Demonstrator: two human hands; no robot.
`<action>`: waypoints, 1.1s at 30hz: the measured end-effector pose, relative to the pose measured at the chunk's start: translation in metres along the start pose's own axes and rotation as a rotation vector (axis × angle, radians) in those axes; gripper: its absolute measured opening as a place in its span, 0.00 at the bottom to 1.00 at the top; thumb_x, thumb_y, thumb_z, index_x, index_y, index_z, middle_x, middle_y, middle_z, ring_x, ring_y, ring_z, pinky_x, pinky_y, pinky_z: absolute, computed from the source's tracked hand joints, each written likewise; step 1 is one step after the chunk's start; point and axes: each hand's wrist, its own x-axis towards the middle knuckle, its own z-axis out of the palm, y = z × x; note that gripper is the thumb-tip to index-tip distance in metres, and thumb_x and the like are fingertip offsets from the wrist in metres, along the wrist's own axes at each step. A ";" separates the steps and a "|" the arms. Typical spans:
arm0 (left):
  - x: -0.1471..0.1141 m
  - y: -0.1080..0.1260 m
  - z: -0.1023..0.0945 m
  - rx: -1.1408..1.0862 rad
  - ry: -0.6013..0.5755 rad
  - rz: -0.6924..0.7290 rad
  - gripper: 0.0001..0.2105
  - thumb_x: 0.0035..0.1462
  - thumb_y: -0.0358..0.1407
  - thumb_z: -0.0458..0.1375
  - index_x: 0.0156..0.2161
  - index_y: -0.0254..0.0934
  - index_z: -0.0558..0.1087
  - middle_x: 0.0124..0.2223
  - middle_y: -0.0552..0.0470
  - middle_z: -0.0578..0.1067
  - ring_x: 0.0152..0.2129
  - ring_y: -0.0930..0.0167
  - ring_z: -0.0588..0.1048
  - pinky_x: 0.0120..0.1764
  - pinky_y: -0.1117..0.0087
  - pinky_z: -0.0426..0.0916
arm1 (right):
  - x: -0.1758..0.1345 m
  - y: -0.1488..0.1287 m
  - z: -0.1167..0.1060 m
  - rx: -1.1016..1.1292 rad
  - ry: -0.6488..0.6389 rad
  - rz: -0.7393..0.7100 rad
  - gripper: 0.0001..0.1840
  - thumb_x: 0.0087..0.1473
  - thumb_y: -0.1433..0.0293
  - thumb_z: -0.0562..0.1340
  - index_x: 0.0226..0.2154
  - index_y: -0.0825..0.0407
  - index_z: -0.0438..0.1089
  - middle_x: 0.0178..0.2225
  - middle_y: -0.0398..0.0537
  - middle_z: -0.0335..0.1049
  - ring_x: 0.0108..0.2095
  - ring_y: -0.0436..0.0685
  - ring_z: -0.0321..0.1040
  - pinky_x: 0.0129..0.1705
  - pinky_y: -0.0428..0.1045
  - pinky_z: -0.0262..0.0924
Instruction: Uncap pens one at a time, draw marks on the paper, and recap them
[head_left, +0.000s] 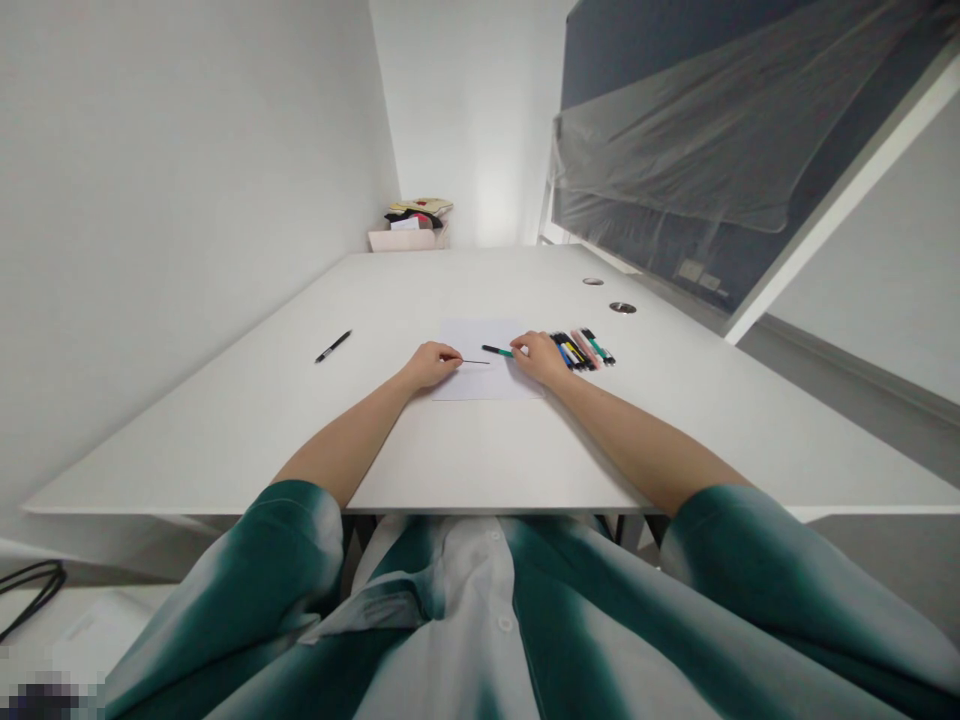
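Observation:
A sheet of white paper [484, 388] lies on the white table in front of me. My left hand [435, 366] rests at the paper's left side, thumb and fingers pinched on one end of a thin dark stick [477, 362], perhaps a pen refill, which points right across the sheet. Over the paper's right side, my right hand [537, 356] is closed on a green pen [498, 350], whose black end points left. The two held things are close together but apart. Just beyond my right hand lies a row of several pens and markers [585, 348], partly hidden by that hand.
A black pen [334, 346] lies to the left on the table [420, 460]. Two round metal grommets [622, 308] are set in the right side. A pink box [401, 240] with cloth items stands at the far end. A plastic-covered dark panel [675, 150] rises at the right.

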 end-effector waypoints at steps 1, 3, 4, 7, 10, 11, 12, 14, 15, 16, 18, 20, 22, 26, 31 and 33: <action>0.000 -0.001 -0.001 -0.010 -0.005 -0.008 0.12 0.51 0.38 0.56 0.35 0.36 0.81 0.37 0.48 0.81 0.36 0.66 0.76 0.46 0.65 0.69 | 0.000 0.002 0.002 -0.033 -0.022 0.004 0.15 0.59 0.69 0.58 0.44 0.55 0.77 0.44 0.57 0.75 0.45 0.63 0.68 0.51 0.54 0.58; -0.001 -0.003 -0.001 -0.026 -0.011 -0.021 0.12 0.50 0.38 0.57 0.34 0.36 0.81 0.37 0.48 0.81 0.35 0.67 0.76 0.45 0.66 0.69 | 0.001 0.004 0.004 -0.089 -0.049 -0.002 0.15 0.58 0.66 0.60 0.44 0.53 0.78 0.44 0.57 0.75 0.45 0.63 0.68 0.50 0.53 0.60; -0.001 -0.003 0.000 -0.031 -0.013 -0.025 0.12 0.50 0.38 0.57 0.34 0.36 0.81 0.37 0.48 0.81 0.35 0.67 0.76 0.45 0.66 0.69 | 0.001 0.004 0.005 -0.108 -0.053 -0.005 0.15 0.58 0.66 0.61 0.43 0.52 0.79 0.43 0.56 0.76 0.44 0.62 0.68 0.49 0.52 0.60; -0.001 -0.002 0.001 -0.044 -0.012 -0.033 0.12 0.50 0.38 0.57 0.34 0.36 0.81 0.37 0.48 0.81 0.36 0.67 0.76 0.46 0.66 0.69 | 0.001 0.002 0.005 -0.134 -0.048 0.007 0.13 0.58 0.68 0.60 0.41 0.51 0.80 0.42 0.55 0.76 0.43 0.62 0.69 0.47 0.51 0.61; 0.000 -0.004 -0.001 -0.062 0.000 -0.053 0.11 0.50 0.38 0.58 0.34 0.35 0.81 0.37 0.48 0.81 0.36 0.67 0.76 0.46 0.66 0.68 | 0.001 0.000 0.001 -0.123 -0.056 0.029 0.14 0.58 0.72 0.59 0.42 0.52 0.79 0.43 0.56 0.76 0.45 0.63 0.69 0.48 0.53 0.61; 0.000 -0.005 -0.002 -0.070 0.005 -0.065 0.11 0.50 0.38 0.58 0.34 0.35 0.80 0.37 0.47 0.81 0.36 0.67 0.76 0.45 0.66 0.68 | 0.001 0.000 -0.001 -0.114 -0.062 0.028 0.14 0.59 0.73 0.58 0.42 0.53 0.79 0.44 0.56 0.76 0.45 0.63 0.69 0.49 0.53 0.60; 0.000 -0.006 -0.004 -0.080 0.011 -0.077 0.11 0.50 0.38 0.58 0.33 0.35 0.80 0.36 0.47 0.81 0.35 0.67 0.76 0.45 0.66 0.68 | 0.001 0.000 -0.003 -0.105 -0.068 0.025 0.15 0.59 0.73 0.58 0.43 0.53 0.78 0.44 0.56 0.76 0.46 0.63 0.69 0.49 0.53 0.60; -0.001 -0.010 -0.008 -0.108 0.022 -0.100 0.11 0.50 0.38 0.58 0.33 0.34 0.80 0.36 0.46 0.81 0.34 0.67 0.75 0.43 0.66 0.68 | 0.001 0.001 -0.005 -0.092 -0.076 0.013 0.15 0.59 0.74 0.57 0.43 0.54 0.78 0.44 0.56 0.76 0.46 0.63 0.69 0.49 0.53 0.60; -0.001 -0.012 -0.010 -0.125 0.029 -0.112 0.12 0.50 0.39 0.58 0.33 0.34 0.80 0.35 0.46 0.80 0.33 0.67 0.75 0.42 0.66 0.68 | 0.001 0.001 -0.006 -0.091 -0.079 0.006 0.15 0.59 0.74 0.57 0.43 0.54 0.77 0.44 0.55 0.76 0.46 0.63 0.69 0.49 0.53 0.60; -0.002 -0.014 -0.012 -0.142 0.038 -0.122 0.12 0.50 0.40 0.59 0.33 0.33 0.80 0.35 0.46 0.80 0.32 0.67 0.75 0.41 0.66 0.68 | 0.001 0.002 -0.007 -0.092 -0.082 0.000 0.14 0.59 0.74 0.57 0.43 0.54 0.77 0.44 0.55 0.76 0.46 0.62 0.69 0.49 0.52 0.60; -0.003 -0.018 -0.016 -0.174 0.056 -0.139 0.13 0.49 0.42 0.59 0.32 0.33 0.79 0.33 0.47 0.80 0.31 0.68 0.74 0.39 0.66 0.68 | 0.000 0.001 -0.009 -0.099 -0.087 -0.015 0.14 0.59 0.74 0.57 0.43 0.54 0.77 0.44 0.55 0.76 0.46 0.62 0.69 0.49 0.52 0.60; -0.004 -0.022 -0.018 -0.200 0.071 -0.149 0.14 0.48 0.43 0.60 0.32 0.33 0.79 0.32 0.47 0.79 0.30 0.68 0.74 0.38 0.66 0.68 | -0.001 0.000 -0.010 -0.112 -0.093 -0.032 0.14 0.59 0.74 0.57 0.42 0.54 0.77 0.44 0.55 0.76 0.46 0.62 0.69 0.49 0.52 0.59; -0.004 -0.024 -0.020 -0.216 0.084 -0.157 0.14 0.48 0.44 0.61 0.32 0.33 0.79 0.31 0.47 0.79 0.30 0.68 0.74 0.38 0.66 0.68 | -0.002 -0.002 -0.012 -0.127 -0.098 -0.051 0.14 0.59 0.74 0.57 0.42 0.54 0.78 0.45 0.56 0.76 0.46 0.62 0.68 0.49 0.53 0.59; -0.005 -0.025 -0.020 -0.223 0.098 -0.182 0.13 0.48 0.43 0.61 0.31 0.32 0.79 0.31 0.46 0.79 0.30 0.68 0.74 0.38 0.66 0.67 | -0.004 -0.007 -0.014 -0.137 -0.109 -0.077 0.15 0.59 0.74 0.56 0.43 0.55 0.77 0.45 0.56 0.75 0.48 0.63 0.66 0.50 0.54 0.58; -0.004 -0.023 -0.019 -0.217 0.072 -0.177 0.11 0.48 0.40 0.61 0.32 0.33 0.79 0.33 0.46 0.79 0.31 0.68 0.74 0.40 0.65 0.67 | -0.006 -0.011 -0.017 -0.127 -0.131 -0.094 0.15 0.59 0.74 0.56 0.43 0.55 0.77 0.46 0.56 0.75 0.49 0.64 0.66 0.50 0.55 0.58; -0.004 -0.021 -0.017 -0.222 0.061 -0.168 0.11 0.48 0.40 0.60 0.32 0.33 0.79 0.34 0.46 0.80 0.31 0.68 0.74 0.41 0.65 0.67 | -0.006 -0.013 -0.018 -0.119 -0.132 -0.100 0.15 0.60 0.74 0.56 0.43 0.55 0.77 0.46 0.57 0.75 0.49 0.64 0.65 0.50 0.55 0.58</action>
